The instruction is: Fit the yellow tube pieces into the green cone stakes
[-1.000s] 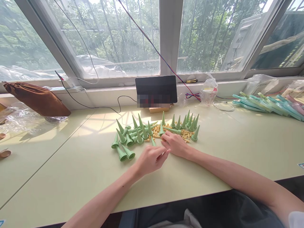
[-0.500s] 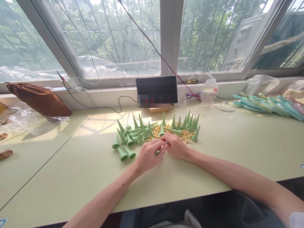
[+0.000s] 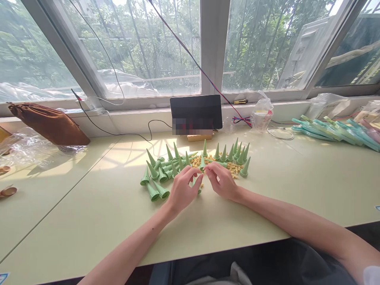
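My left hand hovers low over the table with thumb and forefinger brought together in a pinch; whatever is between the tips is too small to make out. Facing it, my right hand pinches at nearly the same spot, its fingertips also around something too small to name. A hollow green plastic cone lies partly hidden beneath my left hand. Just behind the fingertips stands another green cone. Small tan pegs lie loose among the cones. More green cones with ribbed collars lie at the left.
A dark tablet leans at the window on a small cardboard box. At the left is a brown drawstring bag. On the right are a plastic bag with a cup, a coiled cable and teal strips.
My hands have drawn slightly apart, and the fingers of my left hand have lifted and straightened a little. More of the cone below shows. The cones on the table stay put.
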`<state>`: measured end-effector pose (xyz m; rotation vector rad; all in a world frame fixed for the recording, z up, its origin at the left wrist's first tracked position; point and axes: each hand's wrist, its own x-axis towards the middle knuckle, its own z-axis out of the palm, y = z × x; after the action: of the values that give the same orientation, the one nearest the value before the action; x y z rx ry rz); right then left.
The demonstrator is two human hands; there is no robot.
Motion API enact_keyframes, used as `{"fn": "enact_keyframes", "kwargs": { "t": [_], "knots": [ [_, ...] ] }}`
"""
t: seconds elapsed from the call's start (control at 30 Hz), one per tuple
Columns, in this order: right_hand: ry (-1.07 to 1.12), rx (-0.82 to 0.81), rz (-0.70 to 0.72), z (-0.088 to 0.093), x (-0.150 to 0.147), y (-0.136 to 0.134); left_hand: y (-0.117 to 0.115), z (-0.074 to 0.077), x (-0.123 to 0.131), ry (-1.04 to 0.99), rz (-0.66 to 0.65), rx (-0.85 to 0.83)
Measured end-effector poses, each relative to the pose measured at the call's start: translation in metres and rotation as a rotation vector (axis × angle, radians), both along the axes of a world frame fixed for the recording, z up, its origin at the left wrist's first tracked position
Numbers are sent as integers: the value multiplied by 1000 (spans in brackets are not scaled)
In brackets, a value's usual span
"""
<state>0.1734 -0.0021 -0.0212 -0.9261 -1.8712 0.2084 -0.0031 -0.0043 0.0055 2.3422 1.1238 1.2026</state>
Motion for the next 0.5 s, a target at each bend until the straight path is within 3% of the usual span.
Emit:
{"fn": "enact_keyframes", "kwargs": {
  "t": [0.5],
  "knots": [
    [11, 16, 30, 0, 0, 0, 1, -3, 0, 7, -82, -16]
  ]
}}
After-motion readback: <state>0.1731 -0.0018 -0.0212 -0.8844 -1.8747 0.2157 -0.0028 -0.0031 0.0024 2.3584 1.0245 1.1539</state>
